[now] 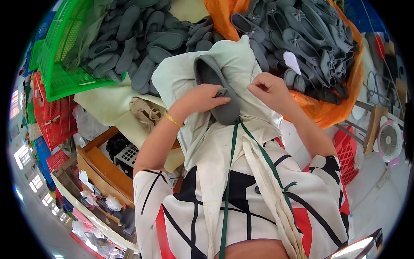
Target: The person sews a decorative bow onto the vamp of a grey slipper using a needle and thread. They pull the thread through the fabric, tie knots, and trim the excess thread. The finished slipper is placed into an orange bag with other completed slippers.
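Observation:
A dark grey slip-on shoe (228, 110) rests on the pale cloth (179, 71) over my lap, its heel end pointing away from me. My left hand (206, 98) is closed around its side, with the thumb at a small grey bow (221, 92) on the upper. Just right of the shoe and apart from it, my right hand (272, 90) is raised with thumb and forefinger pinched together. Whatever those fingers hold, if anything, is too small to make out. Green cords (233, 149) hang down the front of my apron, below the shoe's toe.
Many similar grey shoes (166, 41) lie in a heap ahead on the left, beside a green plastic crate (54, 64). An orange bag (321, 114) on the right holds more of them. A wooden drawer unit (101, 172) stands left; a small fan (389, 140) stands far right.

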